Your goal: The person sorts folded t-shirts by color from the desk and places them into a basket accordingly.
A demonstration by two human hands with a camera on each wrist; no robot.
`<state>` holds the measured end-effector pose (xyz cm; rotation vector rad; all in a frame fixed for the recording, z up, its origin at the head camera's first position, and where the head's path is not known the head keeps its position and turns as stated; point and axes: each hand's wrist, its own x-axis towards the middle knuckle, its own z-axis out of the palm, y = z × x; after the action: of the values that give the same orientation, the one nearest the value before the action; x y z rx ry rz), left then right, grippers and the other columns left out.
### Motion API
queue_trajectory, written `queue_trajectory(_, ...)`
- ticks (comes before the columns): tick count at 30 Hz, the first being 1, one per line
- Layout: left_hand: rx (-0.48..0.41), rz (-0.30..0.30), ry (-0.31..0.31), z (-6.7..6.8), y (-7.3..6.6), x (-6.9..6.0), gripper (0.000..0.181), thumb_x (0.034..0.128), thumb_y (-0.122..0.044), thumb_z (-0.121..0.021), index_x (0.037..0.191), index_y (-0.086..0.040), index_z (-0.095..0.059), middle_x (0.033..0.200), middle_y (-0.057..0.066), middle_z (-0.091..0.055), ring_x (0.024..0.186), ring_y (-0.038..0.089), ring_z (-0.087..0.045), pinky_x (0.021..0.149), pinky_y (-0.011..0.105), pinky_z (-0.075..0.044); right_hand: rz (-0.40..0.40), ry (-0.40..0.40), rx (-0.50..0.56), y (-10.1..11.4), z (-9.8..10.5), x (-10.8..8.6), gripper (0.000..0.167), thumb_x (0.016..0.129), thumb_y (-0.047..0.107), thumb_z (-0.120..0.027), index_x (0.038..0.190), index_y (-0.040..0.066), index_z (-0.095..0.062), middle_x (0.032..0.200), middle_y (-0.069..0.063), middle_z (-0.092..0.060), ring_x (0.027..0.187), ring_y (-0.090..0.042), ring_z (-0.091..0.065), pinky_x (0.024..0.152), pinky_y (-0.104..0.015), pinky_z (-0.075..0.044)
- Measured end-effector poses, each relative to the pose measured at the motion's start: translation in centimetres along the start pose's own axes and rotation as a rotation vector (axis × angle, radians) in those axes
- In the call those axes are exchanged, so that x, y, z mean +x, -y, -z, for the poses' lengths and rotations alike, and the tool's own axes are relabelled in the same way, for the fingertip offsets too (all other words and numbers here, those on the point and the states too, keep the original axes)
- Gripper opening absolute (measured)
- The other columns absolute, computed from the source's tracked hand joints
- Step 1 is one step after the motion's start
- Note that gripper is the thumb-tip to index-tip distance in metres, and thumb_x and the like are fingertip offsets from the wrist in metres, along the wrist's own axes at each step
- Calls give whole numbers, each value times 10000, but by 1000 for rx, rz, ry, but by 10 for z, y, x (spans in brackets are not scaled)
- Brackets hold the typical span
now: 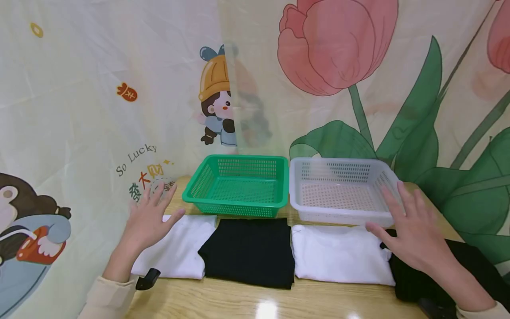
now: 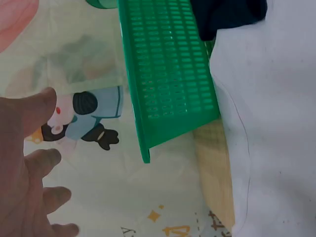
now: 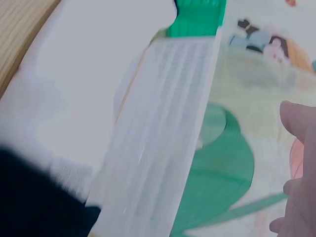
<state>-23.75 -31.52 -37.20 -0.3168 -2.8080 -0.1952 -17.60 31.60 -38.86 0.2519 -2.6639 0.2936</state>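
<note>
Both hands are held up with fingers spread, and neither holds anything. The left hand (image 1: 149, 221) hovers over the white folded cloth (image 1: 179, 252) at the left, to the left of the green basket (image 1: 235, 210). Over at the right, the right hand (image 1: 416, 235) hangs above the black cloth (image 1: 478, 266) and near the right end of another white folded cloth (image 1: 338, 257). Between the two white cloths lies a black folded cloth (image 1: 251, 252). In the left wrist view the left fingers (image 2: 44, 160) are apart from the green basket's wall.
A white basket (image 1: 342, 215) stands beside the green one at the back of the wooden table (image 1: 223, 299). Both baskets show bare bottoms. A printed curtain (image 1: 159, 66) with tulips and cartoon figures hangs right behind them. Each wrist carries a black strap device (image 1: 148, 279).
</note>
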Motion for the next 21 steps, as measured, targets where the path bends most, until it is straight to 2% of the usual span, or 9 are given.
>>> queue_trajectory(5, -104, 4, 68, -1, -5, 0, 841, 1061, -632, -512, 1718, -213, -194, 1743, 251, -172, 1553, 610, -121, 1130, 847, -161, 40, 23, 93, 25, 1, 9, 985, 989, 516, -711, 1711, 120, -170, 1744, -277, -87, 1517, -593, -217, 921, -876, -362)
queue_trajectory(9, -187, -4, 91, -4, -6, -1, 820, 1062, -611, -535, 1713, -220, -225, 1742, 243, -189, 1551, 571, -203, 1119, 830, -241, 59, 50, 241, 46, -3, 13, 944, 990, 419, -755, 1699, 103, -216, 1731, -283, -109, 1440, -610, -331, 883, -849, -429)
queue_trajectory(12, -260, -16, 102, -8, -8, -2, 788, 1062, -578, -567, 1695, -197, -295, 1723, 264, -231, 1541, 557, -251, 1103, 823, -282, 72, 88, 342, 62, -8, 14, 894, 994, 367, -768, 1682, 94, -267, 1712, -290, -156, 1395, -606, -405, 916, -823, -449)
queue_trajectory(15, -345, -35, 120, -15, -11, -3, 756, 1065, -546, -588, 1675, -169, -349, 1700, 272, -288, 1533, 554, -276, 1117, 797, -300, 80, 136, 431, 78, -13, 14, 835, 1009, 338, -757, 1667, 94, -304, 1672, -276, -251, 1361, -560, -478, 920, -738, -519)
queue_trajectory(17, -417, -44, 144, -20, -14, -5, 744, 1069, -526, -596, 1668, -153, -361, 1681, 260, -334, 1513, 545, -324, 1107, 765, -357, 75, 174, 497, 88, -18, 14, 794, 1019, 328, -746, 1654, 96, -330, 1634, -258, -328, 1316, -509, -542, 898, -637, -581)
queue_trajectory(19, -480, -37, 172, -26, -17, -6, 738, 1067, -521, -603, 1664, -154, -367, 1667, 230, -377, 1476, 521, -404, 1084, 723, -422, 50, 229, 579, 97, -23, 15, 771, 1023, 327, -741, 1647, 108, -345, 1607, -241, -382, 1281, -461, -589, 865, -534, -620)
queue_trajectory(21, -550, -14, 211, -30, -20, -8, 738, 1062, -522, -612, 1661, -163, -373, 1660, 196, -402, 1439, 494, -470, 1054, 678, -477, 9, 294, 652, 106, -28, 16, 766, 1029, 352, -729, 1649, 122, -340, 1599, -246, -406, 1267, -434, -617, 867, -492, -628)
